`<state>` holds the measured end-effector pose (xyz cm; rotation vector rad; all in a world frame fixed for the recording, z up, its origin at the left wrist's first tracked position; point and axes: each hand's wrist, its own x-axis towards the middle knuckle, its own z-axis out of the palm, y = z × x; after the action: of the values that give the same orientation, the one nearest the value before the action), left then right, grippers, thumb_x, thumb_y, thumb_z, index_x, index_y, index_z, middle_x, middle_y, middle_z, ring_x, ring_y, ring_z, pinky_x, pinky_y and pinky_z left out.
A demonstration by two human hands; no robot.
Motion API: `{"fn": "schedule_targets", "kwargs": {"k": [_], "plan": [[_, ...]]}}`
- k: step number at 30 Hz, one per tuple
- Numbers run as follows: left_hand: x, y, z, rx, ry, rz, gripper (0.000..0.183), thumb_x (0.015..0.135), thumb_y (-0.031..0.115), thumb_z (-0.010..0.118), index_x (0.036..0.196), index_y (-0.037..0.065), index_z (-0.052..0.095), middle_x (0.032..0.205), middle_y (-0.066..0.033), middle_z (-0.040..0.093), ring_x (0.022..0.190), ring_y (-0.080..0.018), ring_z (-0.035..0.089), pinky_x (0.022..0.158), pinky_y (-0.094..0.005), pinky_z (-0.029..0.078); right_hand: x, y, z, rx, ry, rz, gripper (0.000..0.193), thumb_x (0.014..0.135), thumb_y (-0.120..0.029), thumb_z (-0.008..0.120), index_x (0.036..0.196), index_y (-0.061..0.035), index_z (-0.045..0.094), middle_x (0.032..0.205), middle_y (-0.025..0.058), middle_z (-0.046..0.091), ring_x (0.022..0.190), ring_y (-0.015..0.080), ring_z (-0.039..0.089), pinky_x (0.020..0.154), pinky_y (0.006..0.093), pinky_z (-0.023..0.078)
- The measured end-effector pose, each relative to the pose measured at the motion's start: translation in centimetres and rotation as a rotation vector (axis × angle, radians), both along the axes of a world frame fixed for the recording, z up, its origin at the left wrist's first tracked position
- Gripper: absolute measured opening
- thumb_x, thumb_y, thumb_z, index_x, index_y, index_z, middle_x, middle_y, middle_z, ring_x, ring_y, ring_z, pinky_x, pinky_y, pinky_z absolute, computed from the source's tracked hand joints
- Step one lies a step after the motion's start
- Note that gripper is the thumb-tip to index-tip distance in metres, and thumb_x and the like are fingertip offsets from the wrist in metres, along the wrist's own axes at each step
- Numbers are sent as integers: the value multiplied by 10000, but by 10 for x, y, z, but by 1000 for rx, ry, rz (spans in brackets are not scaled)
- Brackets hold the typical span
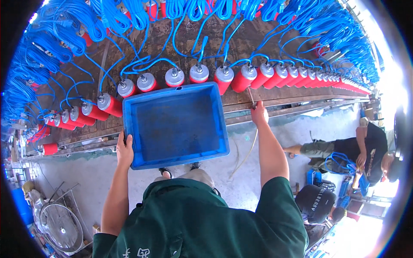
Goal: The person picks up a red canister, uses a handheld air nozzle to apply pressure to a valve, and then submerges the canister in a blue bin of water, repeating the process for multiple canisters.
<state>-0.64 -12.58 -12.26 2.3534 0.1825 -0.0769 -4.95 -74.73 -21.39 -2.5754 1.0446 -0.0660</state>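
Note:
A shallow blue plastic bin [176, 164] is in front of me, tilted so its bare inside shows, its far rim close to the row of red cylinders. My left hand [124, 148] is closed on the bin's left edge. My right hand [259, 114] is away from the bin, closed at the table's front edge around a thin pale cord [250, 148] that trails down toward the floor. A thin end sticks out past the fingers toward a red cylinder [244, 79]; its tip is too small to make out.
Red cylinders with silver caps line the front edge of a long brown table [142, 47], each with a blue cable. Coiled blue cables [73, 19] are heaped at the back. At right, one person [357, 146] handles blue cable; another [316, 204] is lower down. A round wire-guarded fan [61, 228] stands lower left.

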Motion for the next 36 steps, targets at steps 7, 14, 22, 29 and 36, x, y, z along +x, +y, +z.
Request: {"fn": "schedule_targets", "kwargs": {"k": [7, 14, 22, 29, 36], "plan": [[-4, 3, 0, 71, 60, 74, 559, 1081, 391, 585, 1511, 36, 546, 1373, -263, 673, 1265, -395, 661, 1080, -457, 497, -12, -10, 51, 176, 13, 170, 511, 824, -341, 739, 1192, 8, 674, 1103, 265, 746, 1054, 451, 719, 920, 520, 551], [2, -8, 6, -2, -2, 19, 607, 1055, 418, 615, 1505, 17, 544, 1288, -288, 700, 1176, -414, 691, 1023, -470, 524, -71, 57, 153, 989, -272, 313, 284, 906, -108, 754, 1125, -58, 581, 779, 5, 655, 640, 83, 613, 520, 262, 453], [-1, -7, 14, -203, 11, -26, 662, 1033, 278, 639, 1632, 107, 415, 1493, -265, 596, 1356, -392, 609, 1140, -458, 474, -68, 167, 135, 484, -237, 386, 376, 865, -221, 860, 1050, -23, 599, 832, 86, 637, 717, 206, 598, 688, 370, 511], [1, -1, 4, -325, 45, -70, 762, 927, 74, 629, 1652, 169, 412, 1500, -223, 614, 1334, -372, 637, 1136, -431, 489, -62, 190, 138, 363, -187, 317, 356, 859, -191, 828, 1044, -14, 580, 853, 177, 619, 748, 300, 617, 718, 418, 519], [-6, -12, 7, -439, 99, -76, 787, 922, 37, 588, 1667, 202, 396, 1523, -196, 605, 1319, -364, 647, 1131, -433, 501, -64, 184, 129, 316, -181, 266, 376, 843, -138, 768, 1135, -13, 567, 849, 140, 636, 765, 267, 626, 739, 401, 527]]}}
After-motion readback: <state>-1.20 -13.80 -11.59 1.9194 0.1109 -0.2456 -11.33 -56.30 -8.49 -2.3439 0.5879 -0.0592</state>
